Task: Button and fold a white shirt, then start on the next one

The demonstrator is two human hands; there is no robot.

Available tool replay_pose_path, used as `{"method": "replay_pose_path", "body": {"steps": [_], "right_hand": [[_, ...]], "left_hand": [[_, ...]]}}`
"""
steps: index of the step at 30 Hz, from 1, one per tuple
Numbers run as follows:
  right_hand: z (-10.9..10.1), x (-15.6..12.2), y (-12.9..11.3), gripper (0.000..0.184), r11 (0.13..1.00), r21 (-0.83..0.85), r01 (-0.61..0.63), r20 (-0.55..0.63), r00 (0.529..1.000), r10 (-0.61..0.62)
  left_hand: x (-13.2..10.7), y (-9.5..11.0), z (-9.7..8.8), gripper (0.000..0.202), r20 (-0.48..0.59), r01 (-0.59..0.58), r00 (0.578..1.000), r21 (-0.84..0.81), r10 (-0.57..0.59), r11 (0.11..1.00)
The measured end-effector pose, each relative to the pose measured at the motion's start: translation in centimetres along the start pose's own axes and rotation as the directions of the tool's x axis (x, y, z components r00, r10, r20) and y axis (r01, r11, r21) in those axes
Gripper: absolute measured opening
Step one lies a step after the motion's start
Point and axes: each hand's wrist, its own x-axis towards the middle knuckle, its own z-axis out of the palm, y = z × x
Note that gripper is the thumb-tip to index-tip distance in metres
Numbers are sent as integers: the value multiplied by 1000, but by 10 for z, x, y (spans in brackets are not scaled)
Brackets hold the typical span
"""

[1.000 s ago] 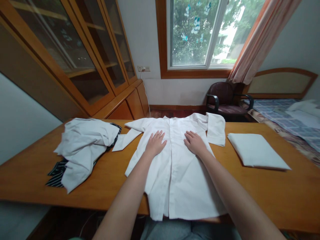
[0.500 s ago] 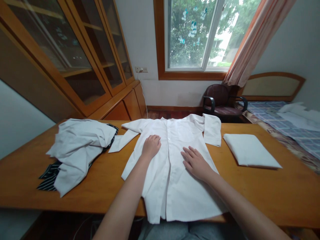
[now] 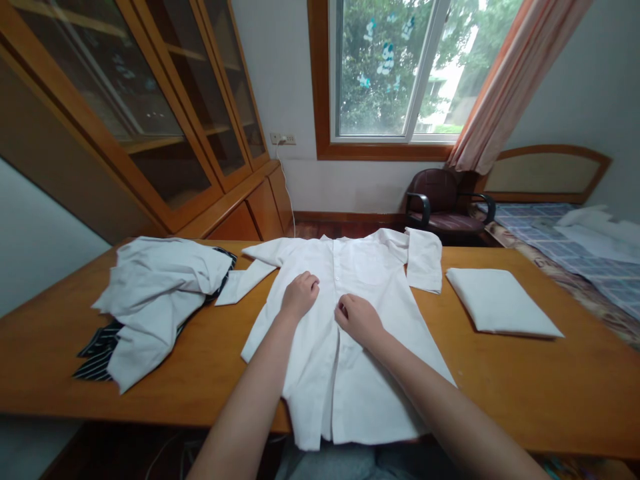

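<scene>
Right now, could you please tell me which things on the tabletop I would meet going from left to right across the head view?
Crumpled white cloth → spread white shirt → folded white cloth.

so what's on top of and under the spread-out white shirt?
Top: left hand and right hand. Under: wooden table, visible along both sides; whatever the white shirt covers can't be seen.

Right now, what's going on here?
A white shirt lies spread front-up on a wooden table. A person's left hand is curled over its front, the right hand by the button strip; whether either grips cloth is unclear. A crumpled pile of cloth lies to the left, a folded white item to the right.
</scene>
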Motion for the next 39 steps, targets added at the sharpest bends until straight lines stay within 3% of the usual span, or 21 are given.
{"method": "replay_pose_path", "body": {"steps": [8, 15, 19, 25, 33, 39], "right_hand": [[7, -5, 7, 13, 996, -62, 69, -44, 996, -72], [6, -5, 8, 12, 995, -45, 85, -34, 996, -87], [2, -6, 9, 8, 996, 14, 93, -22, 995, -93], [1, -8, 11, 15, 976, 100, 193, 42, 979, -198], [-2, -7, 10, 13, 978, 144, 153, 63, 985, -164], [-4, -8, 9, 11, 971, 168, 169, 68, 981, -183]], "left_hand": [[-5, 3, -8, 22, 95, -71, 991, -264, 99, 962], [5, 11, -16, 14, 256, 62, 966, -334, 27, 940], [8, 18, -13, 14, 215, 71, 977, -272, -12, 960], [1, 18, -7, 13, 119, 68, 992, -293, -34, 954], [-4, 22, -16, 13, 178, -53, 976, -371, 127, 927], [-6, 24, -18, 13, 195, -40, 973, -393, 126, 919]]}}
